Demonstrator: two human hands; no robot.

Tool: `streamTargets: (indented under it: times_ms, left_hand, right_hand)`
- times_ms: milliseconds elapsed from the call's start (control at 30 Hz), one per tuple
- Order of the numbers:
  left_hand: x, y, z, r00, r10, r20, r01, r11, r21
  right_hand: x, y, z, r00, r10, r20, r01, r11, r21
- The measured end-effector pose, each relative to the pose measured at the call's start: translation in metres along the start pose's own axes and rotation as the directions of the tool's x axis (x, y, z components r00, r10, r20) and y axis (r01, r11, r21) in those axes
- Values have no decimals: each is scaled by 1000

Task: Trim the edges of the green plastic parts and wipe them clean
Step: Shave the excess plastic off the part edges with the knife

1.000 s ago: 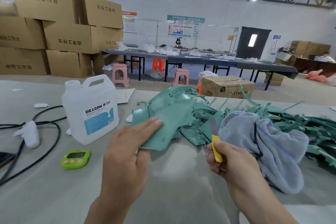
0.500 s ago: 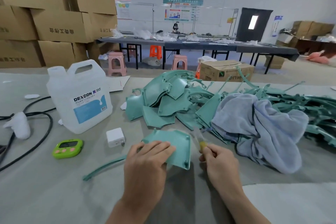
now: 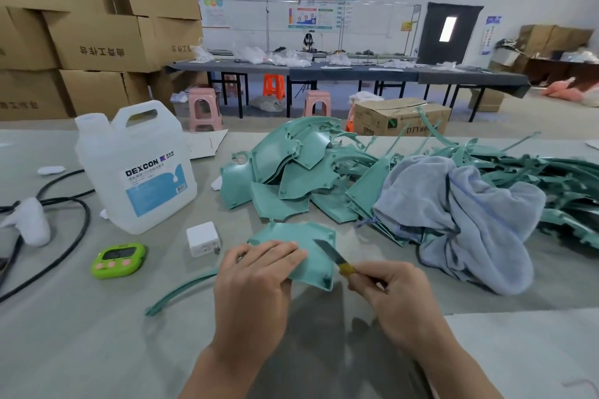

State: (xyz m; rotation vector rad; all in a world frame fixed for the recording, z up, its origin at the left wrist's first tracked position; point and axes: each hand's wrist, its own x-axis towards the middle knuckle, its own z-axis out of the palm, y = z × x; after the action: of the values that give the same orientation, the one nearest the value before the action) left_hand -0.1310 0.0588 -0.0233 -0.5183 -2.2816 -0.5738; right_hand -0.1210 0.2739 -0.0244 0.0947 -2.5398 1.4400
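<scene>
Two hands work near the front edge of the grey table in the head view. The left hand holds one green plastic part, with its fingers bent over the part's left side. The part sits low over the table, just in front of the pile of green parts. The right hand grips a knife by its yellow handle, and the blade lies across the right side of the held part, pointing up and to the left.

A blue-grey cloth lies crumpled on the right part of the pile. A white jug with a DEXCON label stands upright to the left of the pile. Near it on the table are a white charger, a green timer and a black cable. A thin curved green strip lies flat just left of the left hand. Cardboard boxes are stacked behind the table on the left.
</scene>
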Motion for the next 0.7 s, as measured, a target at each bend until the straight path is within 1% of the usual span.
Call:
streamTargets:
  times_ms: [100, 167, 233, 300, 367, 433, 500, 567, 700]
  left_hand:
    - [0, 0, -1, 1000, -18, -13, 17, 999, -37]
    - [0, -1, -2, 998, -28, -49, 25, 998, -58]
    - [-1, -2, -2, 996, -23, -91, 16, 997, -71]
    - [-2, -3, -3, 993, 2, -118, -11, 997, -73]
    - [-3, -4, -5, 990, 33, -137, -45, 996, -82]
    - [-3, -5, -6, 989, 49, -137, -61, 995, -82]
    - [-2, -5, -6, 989, 56, -137, -66, 995, -69]
    - [-2, -4, -4, 989, 59, -139, -67, 996, -60]
    - [-3, -4, -1, 989, 69, -130, -75, 996, -44]
  right_hand:
    - [-1, -4, -10, 989, -9, 148, 0, 998, 59]
    - [2, -4, -14, 981, -3, 195, -13, 997, 83]
    - [7, -1, -13, 989, 30, 147, -37, 998, 45]
    - [13, 4, -11, 995, 88, 41, -88, 996, -8]
    - [16, 8, -9, 986, 159, -48, -162, 984, -69]
    - [18, 10, -5, 978, 185, -94, -196, 972, -128]
    - [16, 10, -1, 976, 163, -144, -182, 975, -129]
    - [12, 8, 2, 976, 121, -181, -137, 987, -80]
    - [2, 4, 4, 990, 42, -135, -45, 999, -22]
